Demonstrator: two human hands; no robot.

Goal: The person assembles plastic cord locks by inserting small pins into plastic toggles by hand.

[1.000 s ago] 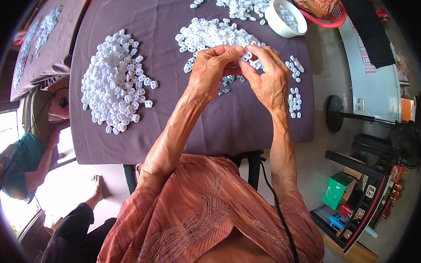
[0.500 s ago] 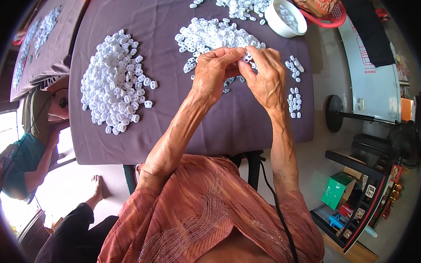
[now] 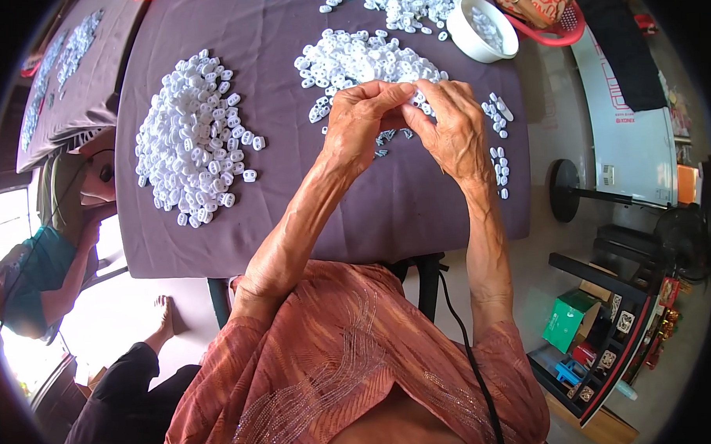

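1. Rust-red sleeves, two; left hand and right hand pinched fingertip to fingertip; grip contents hidden, can't tell.
2. Grey bits, several, near side of fingers, too small to count.
3. White pieces: three big piles, uncountable: left pile, middle pile just beyond hands, far pile.
4. Right: two small groups.
5. Far right: one white bowl, filled.

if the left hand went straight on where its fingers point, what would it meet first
Most likely the right hand, which faces the left hand almost tip to tip; whether they touch is hard to tell from this view.
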